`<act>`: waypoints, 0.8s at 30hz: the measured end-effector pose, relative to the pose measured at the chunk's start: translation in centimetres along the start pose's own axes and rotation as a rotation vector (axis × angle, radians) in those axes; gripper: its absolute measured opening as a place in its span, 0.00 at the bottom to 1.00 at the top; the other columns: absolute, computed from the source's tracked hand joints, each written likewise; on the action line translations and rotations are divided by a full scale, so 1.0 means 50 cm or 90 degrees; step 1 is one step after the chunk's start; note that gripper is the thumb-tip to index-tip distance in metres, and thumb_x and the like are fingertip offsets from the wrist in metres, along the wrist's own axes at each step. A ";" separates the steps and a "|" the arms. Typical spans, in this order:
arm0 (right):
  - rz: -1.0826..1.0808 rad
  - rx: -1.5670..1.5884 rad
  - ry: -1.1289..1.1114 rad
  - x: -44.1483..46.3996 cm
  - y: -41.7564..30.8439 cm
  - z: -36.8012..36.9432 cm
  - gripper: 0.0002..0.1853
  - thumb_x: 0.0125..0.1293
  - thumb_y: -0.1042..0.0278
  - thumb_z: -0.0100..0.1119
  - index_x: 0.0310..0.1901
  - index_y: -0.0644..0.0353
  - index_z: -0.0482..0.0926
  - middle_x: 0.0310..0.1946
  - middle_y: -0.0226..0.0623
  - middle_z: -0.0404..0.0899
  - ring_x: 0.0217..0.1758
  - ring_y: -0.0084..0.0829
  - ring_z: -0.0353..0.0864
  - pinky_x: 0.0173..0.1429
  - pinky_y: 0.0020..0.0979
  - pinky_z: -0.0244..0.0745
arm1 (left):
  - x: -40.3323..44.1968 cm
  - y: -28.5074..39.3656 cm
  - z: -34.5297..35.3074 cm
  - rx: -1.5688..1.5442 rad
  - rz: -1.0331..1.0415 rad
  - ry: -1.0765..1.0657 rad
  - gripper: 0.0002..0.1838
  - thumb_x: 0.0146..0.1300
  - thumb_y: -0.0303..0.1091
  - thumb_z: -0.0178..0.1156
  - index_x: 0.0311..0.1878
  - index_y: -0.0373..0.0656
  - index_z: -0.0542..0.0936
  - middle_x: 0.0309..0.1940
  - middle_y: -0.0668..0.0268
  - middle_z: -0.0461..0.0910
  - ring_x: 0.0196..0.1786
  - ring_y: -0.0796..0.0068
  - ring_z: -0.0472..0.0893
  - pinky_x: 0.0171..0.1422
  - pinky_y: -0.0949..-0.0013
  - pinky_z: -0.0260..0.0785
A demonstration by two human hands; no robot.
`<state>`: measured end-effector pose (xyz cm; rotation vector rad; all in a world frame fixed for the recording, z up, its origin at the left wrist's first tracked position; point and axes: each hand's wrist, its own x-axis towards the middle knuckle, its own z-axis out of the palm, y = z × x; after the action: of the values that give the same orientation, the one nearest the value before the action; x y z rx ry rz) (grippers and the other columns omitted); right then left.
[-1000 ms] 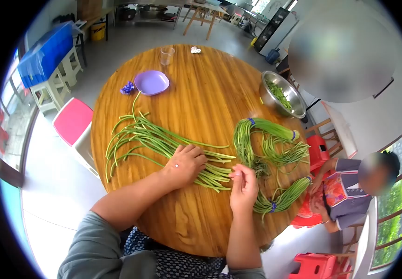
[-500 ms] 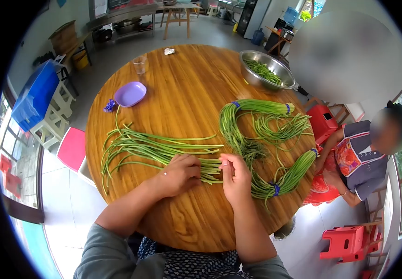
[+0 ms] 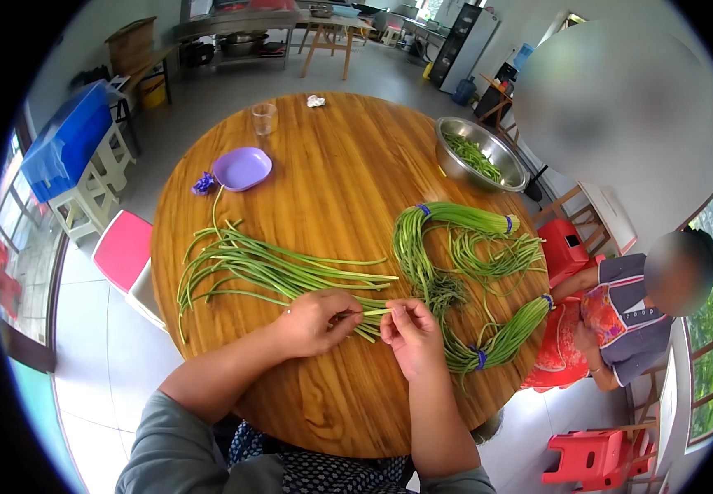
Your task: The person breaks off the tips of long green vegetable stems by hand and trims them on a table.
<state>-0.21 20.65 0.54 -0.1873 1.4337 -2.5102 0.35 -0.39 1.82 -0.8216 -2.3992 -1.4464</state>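
Loose garlic scapes [image 3: 270, 265] lie spread across the wooden table, their curly ends toward the left. Over their cut ends, my left hand [image 3: 317, 323] is closed on one garlic scape [image 3: 375, 312], which juts out to the right. The tip of that same stalk is pinched between thumb and fingers of my right hand [image 3: 412, 333]. Right of my hands lie tied bundles of garlic scapes: an upper bundle [image 3: 467, 216] and a lower bundle [image 3: 514, 331], both with blue-purple ties.
A steel bowl [image 3: 448, 165] with cut green pieces stands at the table's far right. Farther left are a purple dish [image 3: 243, 170], purple ties [image 3: 203, 184], a clear cup [image 3: 263, 120] and crumpled tissue [image 3: 315, 101]. Another person [image 3: 620, 309] sits at the right.
My left hand has risen off the pile and now grips a single scape. My right hand has come down slightly to its tip. The camera view has shifted a little.
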 end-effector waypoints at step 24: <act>-0.106 -0.561 0.011 -0.011 0.016 0.027 0.10 0.69 0.72 0.61 0.49 0.64 0.76 0.39 0.28 0.78 0.39 0.17 0.74 0.45 0.21 0.72 | 0.003 -0.027 0.027 0.071 0.105 0.082 0.05 0.59 0.25 0.65 0.38 0.38 0.81 0.32 0.56 0.79 0.35 0.54 0.81 0.39 0.60 0.75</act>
<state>0.72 19.30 0.52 -0.4437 2.5138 -1.7981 -0.39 0.35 0.20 -0.8507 -2.2369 -1.2519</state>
